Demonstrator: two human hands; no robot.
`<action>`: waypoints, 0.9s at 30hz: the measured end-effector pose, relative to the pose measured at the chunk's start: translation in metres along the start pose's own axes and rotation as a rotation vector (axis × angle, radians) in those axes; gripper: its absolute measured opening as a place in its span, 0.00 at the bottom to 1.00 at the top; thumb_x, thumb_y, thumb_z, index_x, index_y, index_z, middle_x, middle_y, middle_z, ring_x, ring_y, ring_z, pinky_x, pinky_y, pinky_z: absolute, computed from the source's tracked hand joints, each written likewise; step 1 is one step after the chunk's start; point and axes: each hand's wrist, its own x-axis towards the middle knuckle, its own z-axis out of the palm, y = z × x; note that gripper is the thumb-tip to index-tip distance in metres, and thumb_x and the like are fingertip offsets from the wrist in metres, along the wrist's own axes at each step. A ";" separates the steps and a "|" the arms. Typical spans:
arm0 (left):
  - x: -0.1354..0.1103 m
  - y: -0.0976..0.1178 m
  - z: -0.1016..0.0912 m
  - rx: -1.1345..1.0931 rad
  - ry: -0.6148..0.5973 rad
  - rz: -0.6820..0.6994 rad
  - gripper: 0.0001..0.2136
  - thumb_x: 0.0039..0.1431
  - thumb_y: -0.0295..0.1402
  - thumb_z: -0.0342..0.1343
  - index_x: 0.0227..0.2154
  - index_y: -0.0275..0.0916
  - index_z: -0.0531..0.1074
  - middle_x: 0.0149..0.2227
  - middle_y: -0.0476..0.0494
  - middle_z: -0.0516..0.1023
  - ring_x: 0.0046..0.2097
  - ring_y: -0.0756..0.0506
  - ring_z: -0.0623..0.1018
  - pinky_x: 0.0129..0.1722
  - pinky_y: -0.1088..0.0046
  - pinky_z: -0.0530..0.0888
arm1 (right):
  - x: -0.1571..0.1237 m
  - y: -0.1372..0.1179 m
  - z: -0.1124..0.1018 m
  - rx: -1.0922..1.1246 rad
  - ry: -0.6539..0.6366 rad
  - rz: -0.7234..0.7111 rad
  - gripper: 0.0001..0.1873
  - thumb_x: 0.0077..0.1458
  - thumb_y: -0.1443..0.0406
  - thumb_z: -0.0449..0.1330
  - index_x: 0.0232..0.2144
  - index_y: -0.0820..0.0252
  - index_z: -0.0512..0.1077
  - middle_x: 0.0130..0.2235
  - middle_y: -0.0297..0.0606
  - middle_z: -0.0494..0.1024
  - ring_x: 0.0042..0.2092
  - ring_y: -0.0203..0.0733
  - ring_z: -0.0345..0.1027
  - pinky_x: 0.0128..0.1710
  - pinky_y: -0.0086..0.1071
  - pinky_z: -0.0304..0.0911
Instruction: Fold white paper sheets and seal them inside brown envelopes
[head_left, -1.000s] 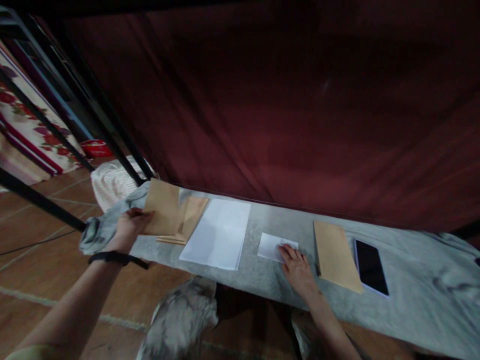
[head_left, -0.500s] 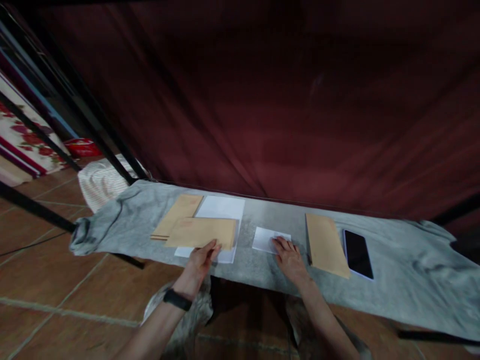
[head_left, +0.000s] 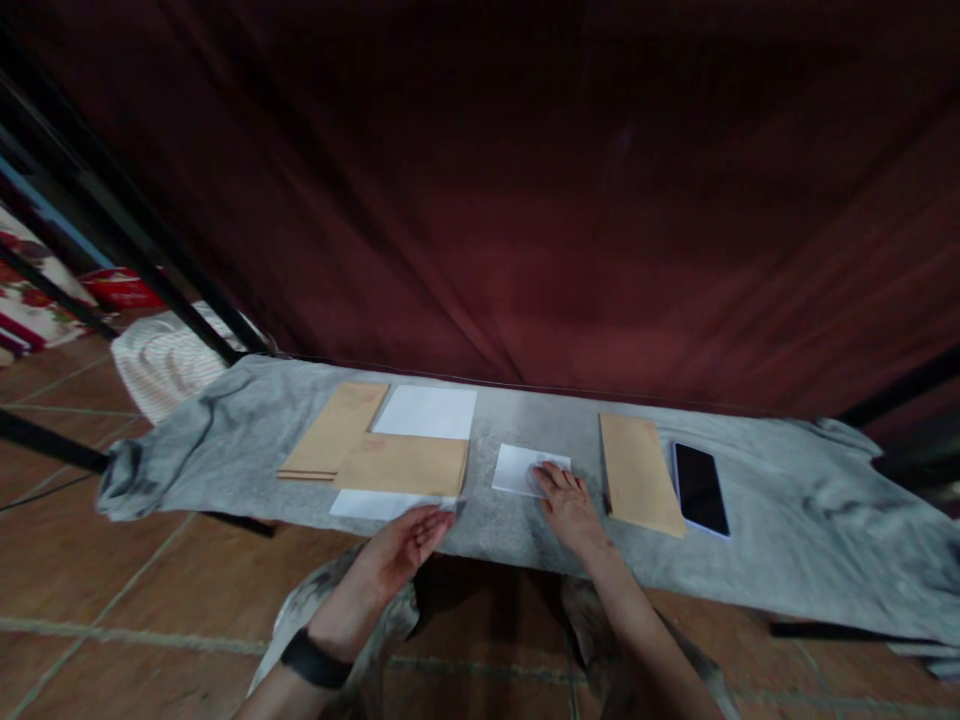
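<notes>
My left hand (head_left: 415, 540), palm turned up and fingers loosely extended, is at the near edge of the cloth-covered bench. Just beyond it a brown envelope (head_left: 409, 463) lies across a stack of white paper (head_left: 427, 411). The envelope's left end overlaps a pile of brown envelopes (head_left: 334, 432). My right hand (head_left: 568, 505) rests with its fingers outstretched on the right part of a small folded white paper (head_left: 517, 468), pressing it against the cloth. To the right of that hand lies another brown envelope (head_left: 641, 475).
A dark-screened phone (head_left: 701, 488) lies beside the right-hand envelope. Grey cloth (head_left: 787, 520) covers the narrow bench. Behind it hangs a dark red curtain (head_left: 510, 250). Black metal bars (head_left: 195, 300) stand at the left, near a striped cloth (head_left: 169, 355).
My left hand has let go of the brown envelope, which now lies on the white paper, and has drawn back toward me. My right hand stays on the folded paper. The view has shifted slightly.
</notes>
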 end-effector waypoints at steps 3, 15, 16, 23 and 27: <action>-0.019 -0.013 0.019 0.223 -0.158 0.104 0.11 0.57 0.40 0.61 0.39 0.39 0.78 0.41 0.36 0.84 0.47 0.38 0.83 0.49 0.59 0.79 | -0.001 -0.002 -0.004 0.016 -0.003 0.007 0.31 0.62 0.70 0.51 0.66 0.52 0.61 0.69 0.39 0.61 0.65 0.50 0.58 0.63 0.46 0.52; 0.080 -0.038 0.114 1.824 -0.274 1.103 0.23 0.65 0.26 0.46 0.63 0.34 0.63 0.68 0.29 0.62 0.69 0.39 0.62 0.66 0.54 0.65 | 0.000 0.008 -0.005 0.117 0.010 -0.032 0.28 0.63 0.69 0.52 0.64 0.55 0.65 0.68 0.41 0.63 0.65 0.47 0.60 0.63 0.44 0.56; 0.085 -0.042 0.113 1.872 -0.263 1.113 0.24 0.64 0.24 0.44 0.63 0.34 0.62 0.68 0.29 0.62 0.69 0.39 0.63 0.66 0.53 0.65 | -0.001 0.009 -0.005 0.117 0.010 -0.038 0.27 0.63 0.69 0.52 0.64 0.55 0.65 0.68 0.40 0.62 0.65 0.47 0.60 0.63 0.44 0.56; 0.087 -0.054 0.117 1.976 -0.187 1.203 0.31 0.58 0.20 0.40 0.66 0.30 0.59 0.67 0.28 0.63 0.69 0.38 0.62 0.67 0.51 0.63 | -0.002 0.010 0.004 0.093 0.008 -0.046 0.30 0.62 0.71 0.51 0.66 0.59 0.62 0.69 0.42 0.61 0.67 0.47 0.58 0.65 0.43 0.55; 0.083 -0.043 0.121 1.987 -0.259 1.229 0.27 0.64 0.25 0.41 0.65 0.25 0.59 0.69 0.26 0.58 0.70 0.38 0.59 0.69 0.55 0.59 | -0.003 0.010 0.012 0.071 0.053 -0.075 0.32 0.61 0.72 0.48 0.67 0.64 0.60 0.69 0.46 0.60 0.69 0.46 0.54 0.67 0.44 0.53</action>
